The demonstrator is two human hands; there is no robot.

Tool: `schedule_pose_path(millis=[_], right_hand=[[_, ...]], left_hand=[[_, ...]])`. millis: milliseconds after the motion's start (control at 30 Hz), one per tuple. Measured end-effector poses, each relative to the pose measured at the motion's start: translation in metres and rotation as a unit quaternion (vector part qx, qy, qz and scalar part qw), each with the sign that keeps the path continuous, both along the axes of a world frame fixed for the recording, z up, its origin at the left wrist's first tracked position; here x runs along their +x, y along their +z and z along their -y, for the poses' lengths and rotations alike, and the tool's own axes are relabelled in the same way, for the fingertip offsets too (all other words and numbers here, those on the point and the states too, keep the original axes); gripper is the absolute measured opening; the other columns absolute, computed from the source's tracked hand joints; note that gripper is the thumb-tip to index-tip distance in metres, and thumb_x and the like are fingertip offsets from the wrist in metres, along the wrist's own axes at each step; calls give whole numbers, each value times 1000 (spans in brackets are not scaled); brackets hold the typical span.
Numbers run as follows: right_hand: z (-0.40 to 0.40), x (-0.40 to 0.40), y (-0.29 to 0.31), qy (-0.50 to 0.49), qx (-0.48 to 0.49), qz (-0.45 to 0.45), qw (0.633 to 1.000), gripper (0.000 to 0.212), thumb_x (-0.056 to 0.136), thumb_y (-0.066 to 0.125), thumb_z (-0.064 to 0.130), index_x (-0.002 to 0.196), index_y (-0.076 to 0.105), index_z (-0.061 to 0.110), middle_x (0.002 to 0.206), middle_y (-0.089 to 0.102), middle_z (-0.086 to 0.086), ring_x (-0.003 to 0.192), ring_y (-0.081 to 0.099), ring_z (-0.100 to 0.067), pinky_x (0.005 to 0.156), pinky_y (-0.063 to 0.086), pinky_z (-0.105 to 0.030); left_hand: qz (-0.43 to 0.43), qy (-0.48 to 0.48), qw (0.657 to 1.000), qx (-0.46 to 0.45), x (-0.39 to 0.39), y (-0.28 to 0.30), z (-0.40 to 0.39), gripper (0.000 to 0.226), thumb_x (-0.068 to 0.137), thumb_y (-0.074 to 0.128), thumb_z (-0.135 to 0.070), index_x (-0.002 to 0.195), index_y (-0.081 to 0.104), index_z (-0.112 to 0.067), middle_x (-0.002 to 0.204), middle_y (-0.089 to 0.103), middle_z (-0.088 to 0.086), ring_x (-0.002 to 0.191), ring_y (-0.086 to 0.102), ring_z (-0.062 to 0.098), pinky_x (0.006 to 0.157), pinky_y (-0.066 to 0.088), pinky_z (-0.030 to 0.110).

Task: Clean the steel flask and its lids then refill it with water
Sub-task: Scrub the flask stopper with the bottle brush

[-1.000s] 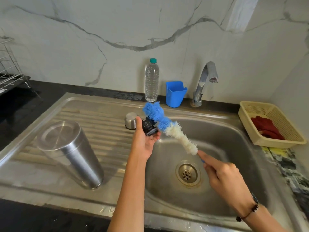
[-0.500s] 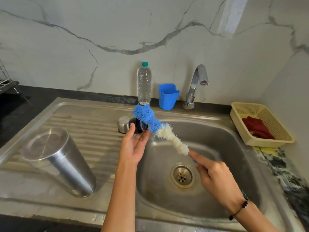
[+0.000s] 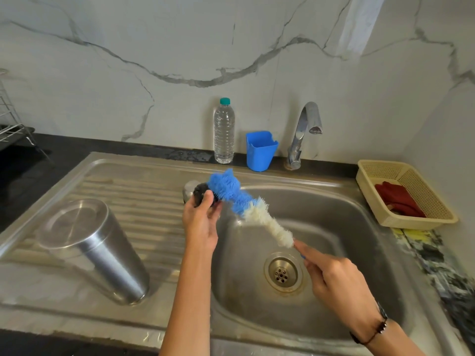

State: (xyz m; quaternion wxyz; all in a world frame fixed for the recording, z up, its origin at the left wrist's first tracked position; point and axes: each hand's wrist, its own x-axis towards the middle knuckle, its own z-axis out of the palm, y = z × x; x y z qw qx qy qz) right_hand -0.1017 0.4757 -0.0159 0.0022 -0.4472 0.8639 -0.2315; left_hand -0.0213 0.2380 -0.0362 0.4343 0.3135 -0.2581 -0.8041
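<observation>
Bottle brush scrubbing a small black lid over the sink

The left hand [image 3: 201, 222] holds the black lid [image 3: 203, 196] in curled fingers; the right hand [image 3: 334, 281] grips the handle of the bottle brush [image 3: 246, 206] (blue tip against the lid, white bristles behind); a steel cap [image 3: 189, 190] sits just behind the lid; the steel flask [image 3: 95, 250] stands upside down on the sink [image 3: 334, 196] drainboard, well left; a water bottle [image 3: 224, 132] stands on the counter [image 3: 18, 176] behind.

- A clear plastic water bottle [image 3: 224, 132] with a teal cap stands at the marble backsplash.
- A blue plastic cup [image 3: 261, 151] stands just right of it, near the chrome tap [image 3: 304, 132].
- A cream plastic basket [image 3: 403, 194] on the right counter holds red cloth [image 3: 397, 202].
- A wire dish rack [image 3: 12, 129] shows at the far left.
</observation>
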Motion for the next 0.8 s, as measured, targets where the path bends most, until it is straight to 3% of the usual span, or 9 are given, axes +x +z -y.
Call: schedule_pose_path(millis=[133,233,367,467,567,667,733,800], right_hand=[[4,-1,4,-8,13,25,1000,50,88,53,13,128,52,44,76,71,-2,64,62,-32,54,51,-40],[9,-2,6,-5,6,21,1000,50,89,52,12,129,52,41,72,70,-2,58,60,-30,51,50,-41],[7,6,7,9,41,57,997,51,89,51,16,128,49,48,75,68,2,69,61,-32,59,50,-39],[14,2,6,-5,21,72,997,48,89,52,14,126,53,46,66,62,4,57,52,-25,58,47,-37],[21,1,5,-9,-35,70,997,51,88,55,9,125,53,45,59,63,2,45,45,-14,53,47,-36],[28,3,4,-16,-48,88,995,50,88,55,9,122,54,45,54,57,3,46,46,-15,56,46,-36],[32,4,2,-9,-27,110,994,49,89,54,10,121,56,47,62,62,1,56,55,-23,61,47,-38],[35,7,0,2,-13,125,992,49,89,53,11,121,55,48,61,59,3,58,51,-25,61,46,-37]], left_hand=[[46,-50,996,-59,1,1,-1,32,90,59,0,121,54,-5,125,61,17,112,62,29,94,52,38],[52,-29,997,-53,1,8,-3,27,90,59,0,115,56,-8,125,60,16,113,61,29,99,48,43],[70,25,997,-20,13,10,5,24,91,58,2,110,54,-11,120,61,14,110,61,27,92,52,34],[161,14,984,-72,22,9,11,34,88,63,2,116,51,-12,113,61,10,100,61,21,86,51,27],[364,26,914,-176,29,-2,17,42,79,72,-2,116,54,-14,107,62,9,91,58,20,73,46,25],[531,28,814,-234,39,-14,21,50,76,74,-8,121,53,-11,117,55,15,108,53,33,90,45,35],[596,15,763,-250,44,-16,21,52,80,71,-10,126,49,-10,125,49,18,117,46,36,96,38,36],[624,0,737,-258,48,-15,20,52,83,68,-10,130,45,-10,129,45,20,121,42,37,97,36,36]])
